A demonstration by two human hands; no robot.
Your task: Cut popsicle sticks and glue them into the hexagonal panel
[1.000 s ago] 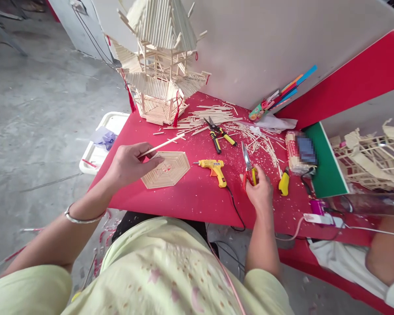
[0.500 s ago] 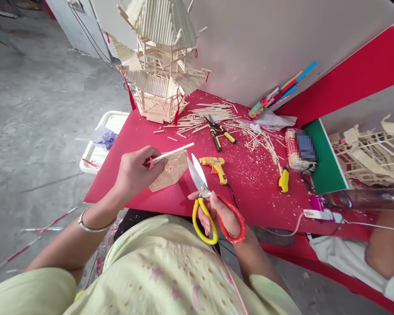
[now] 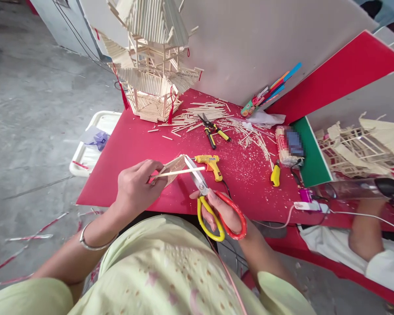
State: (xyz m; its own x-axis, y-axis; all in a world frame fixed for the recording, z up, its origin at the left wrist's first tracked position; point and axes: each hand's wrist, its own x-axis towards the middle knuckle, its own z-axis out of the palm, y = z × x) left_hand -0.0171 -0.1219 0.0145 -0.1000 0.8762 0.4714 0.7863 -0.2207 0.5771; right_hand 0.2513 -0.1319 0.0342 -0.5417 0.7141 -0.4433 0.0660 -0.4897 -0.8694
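Observation:
My left hand (image 3: 138,184) pinches a thin pale wooden stick (image 3: 184,171) together with a hexagonal panel of sticks (image 3: 175,165), which is tilted almost edge-on. Scissors (image 3: 201,187) with one yellow and one red handle are in my right hand (image 3: 229,211), my fingers through the loops. Their blades point up and left, slightly parted, and the stick's free end crosses them; whether it lies between the blades I cannot tell. Just beyond the scissors, a yellow glue gun (image 3: 210,162) lies on the red tabletop (image 3: 114,166).
A stick-built pagoda (image 3: 153,83) stands at the back left. Near it lie loose sticks (image 3: 207,113) and black-and-yellow snips (image 3: 211,127). A yellow cutter (image 3: 275,175), a green board (image 3: 316,153) and a power strip (image 3: 310,207) are rightward, beside another person's arm (image 3: 366,227).
The stick has swung down and right, its end now across the scissor blades. The hexagonal panel has turned from facing up to nearly edge-on. The view has shifted slightly.

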